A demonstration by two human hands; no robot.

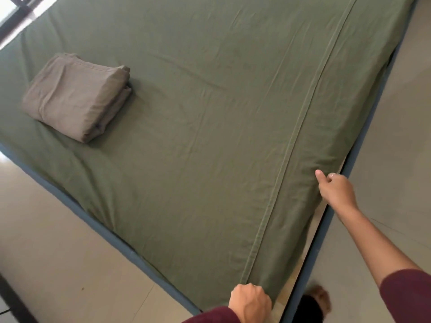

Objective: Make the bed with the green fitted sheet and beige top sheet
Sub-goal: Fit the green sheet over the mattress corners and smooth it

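The green fitted sheet [198, 108] lies spread over the mattress, with a long stitched seam running down its right part. My left hand [250, 301] grips the sheet's near corner at the bottom of the view, fingers curled round the cloth. Further along the right edge, my right hand [335, 190] pinches the sheet's side, thumb up on top and fingers tucked under the edge. The beige top sheet [77, 99] sits folded in a thick stack on the left part of the bed, away from both hands.
A blue-grey bed frame [70, 203] borders the mattress on the near left and right sides. Pale tiled floor [58, 264] lies to the left and grey floor [396, 136] to the right. A foot [318, 299] shows near the bed's corner.
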